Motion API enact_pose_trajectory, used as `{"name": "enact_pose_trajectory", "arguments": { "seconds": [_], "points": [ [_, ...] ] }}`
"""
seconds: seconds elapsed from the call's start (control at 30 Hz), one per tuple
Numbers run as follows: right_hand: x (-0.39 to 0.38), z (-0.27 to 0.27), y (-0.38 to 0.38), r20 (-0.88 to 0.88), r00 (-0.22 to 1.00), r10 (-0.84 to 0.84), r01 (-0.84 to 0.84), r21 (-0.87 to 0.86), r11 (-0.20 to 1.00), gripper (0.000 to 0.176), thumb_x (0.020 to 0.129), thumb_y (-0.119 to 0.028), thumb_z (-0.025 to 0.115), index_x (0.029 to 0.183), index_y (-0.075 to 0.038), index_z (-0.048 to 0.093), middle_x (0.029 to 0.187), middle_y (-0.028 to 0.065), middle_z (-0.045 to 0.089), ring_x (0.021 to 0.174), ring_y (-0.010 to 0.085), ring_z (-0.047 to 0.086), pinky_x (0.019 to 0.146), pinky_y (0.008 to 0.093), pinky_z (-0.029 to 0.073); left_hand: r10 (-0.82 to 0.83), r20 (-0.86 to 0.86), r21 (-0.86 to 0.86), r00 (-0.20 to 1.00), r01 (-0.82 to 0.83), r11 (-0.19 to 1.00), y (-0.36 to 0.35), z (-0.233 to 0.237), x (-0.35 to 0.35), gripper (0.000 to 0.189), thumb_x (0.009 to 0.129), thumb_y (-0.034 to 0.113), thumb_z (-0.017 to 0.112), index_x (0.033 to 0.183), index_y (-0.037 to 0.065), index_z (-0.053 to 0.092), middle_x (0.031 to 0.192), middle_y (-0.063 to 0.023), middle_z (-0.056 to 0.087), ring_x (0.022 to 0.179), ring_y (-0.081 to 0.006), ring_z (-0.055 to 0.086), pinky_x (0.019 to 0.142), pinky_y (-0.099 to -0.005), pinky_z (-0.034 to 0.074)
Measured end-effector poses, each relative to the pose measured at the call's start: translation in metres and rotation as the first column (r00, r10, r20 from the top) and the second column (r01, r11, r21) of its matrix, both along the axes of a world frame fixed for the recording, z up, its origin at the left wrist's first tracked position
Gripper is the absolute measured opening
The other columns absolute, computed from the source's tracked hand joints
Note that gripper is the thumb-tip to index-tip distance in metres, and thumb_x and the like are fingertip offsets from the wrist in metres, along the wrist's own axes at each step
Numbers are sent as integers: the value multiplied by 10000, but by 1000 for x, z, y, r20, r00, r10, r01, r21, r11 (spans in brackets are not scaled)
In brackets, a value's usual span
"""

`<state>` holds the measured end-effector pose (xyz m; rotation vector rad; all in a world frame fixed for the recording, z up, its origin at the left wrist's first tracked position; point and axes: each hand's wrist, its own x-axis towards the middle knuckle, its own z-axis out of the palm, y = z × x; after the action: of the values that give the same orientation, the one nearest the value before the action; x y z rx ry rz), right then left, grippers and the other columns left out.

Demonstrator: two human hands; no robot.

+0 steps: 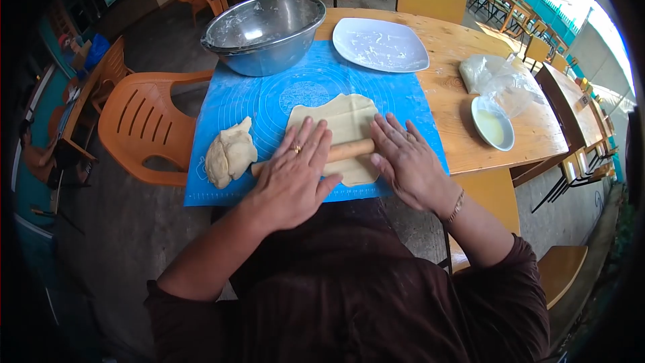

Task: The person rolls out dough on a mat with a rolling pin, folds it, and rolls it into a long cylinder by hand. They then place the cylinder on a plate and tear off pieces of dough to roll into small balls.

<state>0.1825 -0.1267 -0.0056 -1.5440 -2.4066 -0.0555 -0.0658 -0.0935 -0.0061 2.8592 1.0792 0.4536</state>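
A sheet of flattened dough (336, 117) lies on a blue mat (410, 104), with a wooden rolling pin (351, 150) across it. My left hand (293, 178) rests flat on the pin's left part, fingers stretched out and a ring on one of them. On the pin's right end lies my right hand (408, 161), its fingers also extended; a bracelet circles that wrist. Both palms hide parts of the pin, whose left tip shows beside a lump of dough (230, 154) at the mat's left.
Behind the mat stand a metal bowl (269, 54) and a floury white plate (380, 44). To the right, a small bowl of pale liquid (492, 124) sits beside a plastic bag (487, 74) on the wooden table (470, 158). An orange chair (144, 124) is at the left.
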Motion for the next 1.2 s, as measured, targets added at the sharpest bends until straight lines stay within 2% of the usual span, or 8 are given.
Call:
{"name": "enact_pose_trajectory", "arguments": {
  "seconds": [0.2, 0.43, 0.53, 0.6, 0.8, 0.93, 1.03, 1.2],
  "points": [
    [-10, -22, 45, -16, 998, -65, 67, 98, 993, 548, 1033, -359, 441, 1429, 21, 442, 1501, 226, 441, 1433, 374, 366, 1170, 505, 282, 168, 10, 30, 986, -168, 985, 34, -12, 7, 649, 1020, 368, 462, 1434, -125, 375, 1535, -303, 333, 1479, -428, 232, 1230, -476, 150],
    [2, -8, -43, -20, 999, 50, -47, 119, 992, 494, 940, -218, 596, 1379, -5, 514, 1486, 192, 479, 1374, 331, 462, 1051, 472, 375, -54, 51, 0, 997, 55, 999, -42, 2, -14, 634, 944, 269, 600, 1410, -115, 405, 1476, -288, 418, 1447, -413, 316, 1200, -491, 242],
    [3, -8, -49, -68, 996, 51, -38, 180, 983, 480, 870, -140, 656, 1332, -45, 570, 1368, 156, 573, 1274, 300, 539, 1025, 455, 385, -110, 42, 43, 993, 108, 993, -48, 0, -17, 609, 915, 208, 623, 1395, -113, 428, 1454, -285, 449, 1426, -414, 357, 1188, -490, 273],
    [-1, -1, -44, -73, 997, 24, -10, 179, 984, 424, 841, -106, 668, 1260, -69, 619, 1137, 116, 622, 1076, 282, 590, 950, 429, 416, -139, 176, 57, 974, 131, 990, -43, -2, -17, 438, 917, 161, 605, 1274, -89, 563, 1346, -263, 558, 1320, -392, 498, 1137, -480, 360],
    [14, 5, -35, -234, 968, 93, -37, 235, 971, 271, 803, -73, 671, 1074, -86, 663, 905, 103, 548, 876, 305, 560, 799, 412, 437, -65, 495, -124, 866, 144, 982, 18, 45, 5, 221, 945, 116, 566, 1012, -64, 674, 1062, -208, 685, 1035, -352, 654, 929, -433, 503],
    [49, 29, -38, -237, 967, -96, 154, 238, 959, 221, 795, -55, 669, 1014, -91, 672, 899, 124, 560, 842, 326, 571, 762, 418, 451, 133, 283, -255, 950, -59, 965, 87, 45, 33, 306, 983, 188, 534, 1104, -64, 659, 1159, -213, 663, 1107, -372, 616, 962, -437, 478],
    [78, 32, -42, -202, 924, -325, 365, 205, 908, 190, 803, -39, 678, 990, -66, 675, 941, 141, 591, 878, 369, 601, 776, 463, 475, 175, 182, -180, 968, -142, 973, 116, 15, 59, 358, 981, 247, 549, 1171, -41, 645, 1238, -223, 627, 1164, -375, 580, 1016, -455, 448],
    [94, 26, -46, -201, 878, -434, 455, 73, 887, 215, 807, -46, 701, 1019, -73, 674, 983, 155, 606, 895, 382, 624, 777, 474, 489, 193, -75, -219, 978, -205, 954, 122, 10, 86, 443, 921, 318, 642, 1217, -12, 628, 1261, -221, 607, 1221, -373, 540, 1052, -454, 422]
  ]
}}
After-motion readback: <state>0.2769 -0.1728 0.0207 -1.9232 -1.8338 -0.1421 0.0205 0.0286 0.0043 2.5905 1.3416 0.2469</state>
